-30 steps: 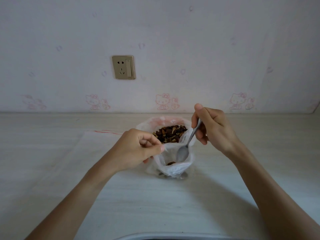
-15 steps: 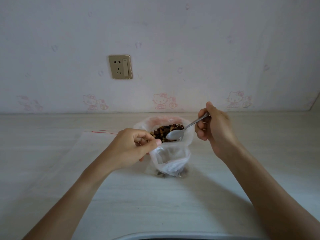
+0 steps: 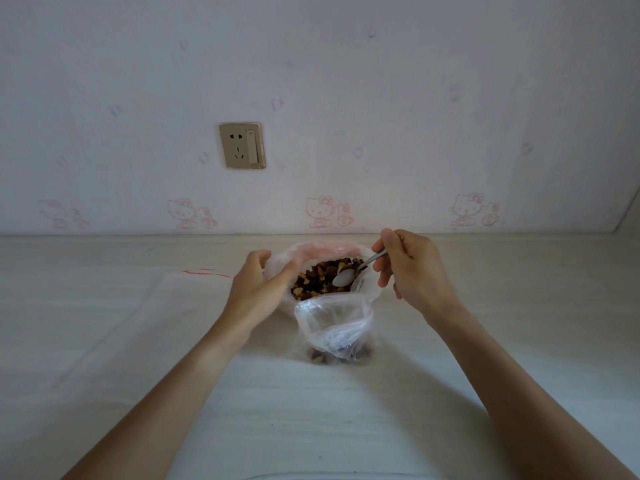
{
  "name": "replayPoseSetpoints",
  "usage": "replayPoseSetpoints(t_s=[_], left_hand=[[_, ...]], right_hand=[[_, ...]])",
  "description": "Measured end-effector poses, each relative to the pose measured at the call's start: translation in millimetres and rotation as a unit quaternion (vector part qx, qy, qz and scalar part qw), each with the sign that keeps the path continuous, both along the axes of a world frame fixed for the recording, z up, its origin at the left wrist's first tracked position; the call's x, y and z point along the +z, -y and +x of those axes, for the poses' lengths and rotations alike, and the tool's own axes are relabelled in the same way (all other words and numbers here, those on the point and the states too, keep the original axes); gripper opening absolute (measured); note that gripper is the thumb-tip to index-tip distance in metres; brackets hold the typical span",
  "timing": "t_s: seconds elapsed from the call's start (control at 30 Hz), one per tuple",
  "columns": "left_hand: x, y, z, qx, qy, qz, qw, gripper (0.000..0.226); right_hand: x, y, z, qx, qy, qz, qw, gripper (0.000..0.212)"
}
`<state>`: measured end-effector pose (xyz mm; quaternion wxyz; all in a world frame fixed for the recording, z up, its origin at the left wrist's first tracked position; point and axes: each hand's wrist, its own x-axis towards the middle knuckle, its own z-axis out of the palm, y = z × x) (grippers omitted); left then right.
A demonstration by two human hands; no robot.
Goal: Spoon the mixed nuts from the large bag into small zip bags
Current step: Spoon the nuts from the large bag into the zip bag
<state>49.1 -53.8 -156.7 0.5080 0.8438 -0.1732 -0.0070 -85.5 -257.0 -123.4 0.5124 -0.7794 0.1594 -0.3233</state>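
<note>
The large clear bag stands open at mid-table, full of brown mixed nuts. My left hand holds its left rim, thumb up and fingers curled against the plastic. My right hand pinches the handle of a metal spoon. The spoon's bowl lies on the nuts at the bag's right side. Right in front stands a small zip bag with a red seal line. It is open, no hand touches it, and a few nuts lie at its bottom.
Flat clear zip bags with a red line lie on the pale table to the left. The wall with a socket rises close behind the bags. A white curved edge shows at the bottom of the view.
My left hand let go of the small zip bag and moved up to the large bag's left rim. The spoon came out of the small bag and went back onto the nuts.
</note>
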Motion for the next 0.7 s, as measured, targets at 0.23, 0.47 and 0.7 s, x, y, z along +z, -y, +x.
replayPoseSetpoints(t_s=[0.23, 0.47, 0.7], left_hand=[[5.0, 24.0, 17.3, -0.026, -0.075, -0.075, 0.994, 0.044], [0.0, 30.1, 12.1, -0.013, -0.064, -0.164, 0.984, 0.008], [5.9, 31.5, 2.1, -0.040, -0.075, -0.192, 0.978, 0.019]], right_hand=[[-4.2, -1.4, 3.6, 0.015, -0.029, -0.009, 0.999, 0.036], [-10.7, -10.5, 9.6, 0.033, -0.030, -0.004, 0.999, 0.037], [-10.3, -13.9, 6.2, 0.089, -0.049, 0.164, 0.981, 0.036]])
